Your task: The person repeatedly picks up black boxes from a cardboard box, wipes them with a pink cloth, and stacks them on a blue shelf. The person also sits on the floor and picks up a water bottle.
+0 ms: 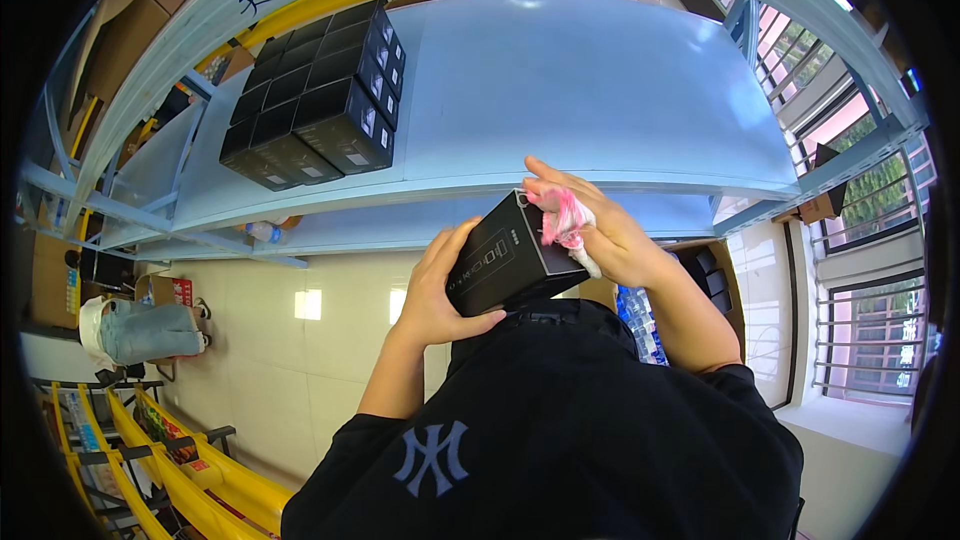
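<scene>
A black printed carton (491,262) is held tilted in front of my waist. My left hand (442,292) grips it, thumb along the lower edge and fingers over the far side. A pink and white cloth (562,219) is bunched in my right hand (615,240), pressed against the carton's right end. Ahead on the left, stacked black boxes (307,97) with white labels stand in rows on a light blue metal shelf (570,97).
Below is a lower blue shelf (375,229) with a plastic bottle (266,231). By my right side are wrapped bottles (640,322) and an open cardboard box (731,285) holding black boxes. Yellow racks (217,495) stand at lower left; another person (150,330) is beyond them.
</scene>
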Demonstrator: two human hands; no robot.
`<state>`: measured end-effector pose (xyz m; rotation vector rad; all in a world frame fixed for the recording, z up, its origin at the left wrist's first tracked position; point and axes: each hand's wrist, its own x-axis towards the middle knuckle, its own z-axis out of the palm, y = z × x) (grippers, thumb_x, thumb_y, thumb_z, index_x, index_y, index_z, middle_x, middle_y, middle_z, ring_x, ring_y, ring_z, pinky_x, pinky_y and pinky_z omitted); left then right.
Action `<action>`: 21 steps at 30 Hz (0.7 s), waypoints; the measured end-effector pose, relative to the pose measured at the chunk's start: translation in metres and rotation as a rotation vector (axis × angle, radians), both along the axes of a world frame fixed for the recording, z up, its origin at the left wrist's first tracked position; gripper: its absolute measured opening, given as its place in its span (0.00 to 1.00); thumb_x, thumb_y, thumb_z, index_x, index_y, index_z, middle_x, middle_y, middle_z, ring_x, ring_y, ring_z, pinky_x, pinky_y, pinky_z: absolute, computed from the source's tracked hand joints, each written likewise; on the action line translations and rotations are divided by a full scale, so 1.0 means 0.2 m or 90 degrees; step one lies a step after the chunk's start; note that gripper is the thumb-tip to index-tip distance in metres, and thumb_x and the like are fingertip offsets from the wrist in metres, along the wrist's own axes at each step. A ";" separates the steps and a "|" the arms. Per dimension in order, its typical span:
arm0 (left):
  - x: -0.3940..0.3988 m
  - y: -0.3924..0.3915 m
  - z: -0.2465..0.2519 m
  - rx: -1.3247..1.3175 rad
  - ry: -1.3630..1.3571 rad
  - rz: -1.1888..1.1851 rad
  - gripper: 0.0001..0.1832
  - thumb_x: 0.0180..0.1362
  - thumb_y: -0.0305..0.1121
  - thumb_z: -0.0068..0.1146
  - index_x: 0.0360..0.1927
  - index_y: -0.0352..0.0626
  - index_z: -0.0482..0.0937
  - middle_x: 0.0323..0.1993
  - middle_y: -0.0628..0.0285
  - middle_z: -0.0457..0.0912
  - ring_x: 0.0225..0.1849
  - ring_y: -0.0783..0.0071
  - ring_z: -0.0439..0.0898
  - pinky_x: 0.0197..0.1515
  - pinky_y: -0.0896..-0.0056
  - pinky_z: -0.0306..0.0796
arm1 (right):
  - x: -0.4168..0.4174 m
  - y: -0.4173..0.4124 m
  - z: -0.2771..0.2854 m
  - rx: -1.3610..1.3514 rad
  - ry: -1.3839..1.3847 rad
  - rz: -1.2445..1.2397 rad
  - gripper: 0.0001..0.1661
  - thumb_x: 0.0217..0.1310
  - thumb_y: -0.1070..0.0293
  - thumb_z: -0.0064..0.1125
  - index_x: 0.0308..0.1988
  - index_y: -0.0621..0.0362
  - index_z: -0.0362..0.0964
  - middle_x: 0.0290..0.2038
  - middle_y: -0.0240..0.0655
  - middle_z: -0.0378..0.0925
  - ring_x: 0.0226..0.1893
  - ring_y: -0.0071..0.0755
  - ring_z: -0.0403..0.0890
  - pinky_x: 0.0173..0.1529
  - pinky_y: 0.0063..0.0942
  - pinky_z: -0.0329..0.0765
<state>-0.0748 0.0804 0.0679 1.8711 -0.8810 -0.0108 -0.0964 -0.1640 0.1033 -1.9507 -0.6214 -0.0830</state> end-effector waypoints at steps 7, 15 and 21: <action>-0.02 0.10 -0.10 -0.246 0.349 -0.085 0.54 0.31 0.37 0.69 0.63 0.32 0.52 0.58 0.53 0.64 0.60 0.65 0.63 0.61 0.69 0.53 | -0.08 0.02 -0.23 0.544 0.195 -0.044 0.31 0.64 0.56 0.37 0.61 0.63 0.51 0.61 0.50 0.56 0.63 0.46 0.56 0.64 0.40 0.54; -0.01 0.10 -0.14 -0.425 0.443 -0.078 0.51 0.34 0.43 0.69 0.60 0.31 0.55 0.54 0.54 0.67 0.56 0.66 0.66 0.58 0.68 0.58 | -0.20 0.36 -0.35 0.419 0.108 -0.070 0.38 0.65 0.56 0.36 0.64 0.66 0.33 0.66 0.45 0.41 0.67 0.43 0.43 0.67 0.35 0.41; 0.02 0.13 -0.18 -0.648 0.539 -0.086 0.36 0.47 0.52 0.55 0.54 0.36 0.65 0.47 0.53 0.74 0.46 0.63 0.76 0.49 0.63 0.70 | -0.25 0.46 -0.45 0.341 0.080 -0.078 0.37 0.65 0.57 0.38 0.63 0.70 0.38 0.66 0.49 0.40 0.67 0.47 0.40 0.66 0.37 0.40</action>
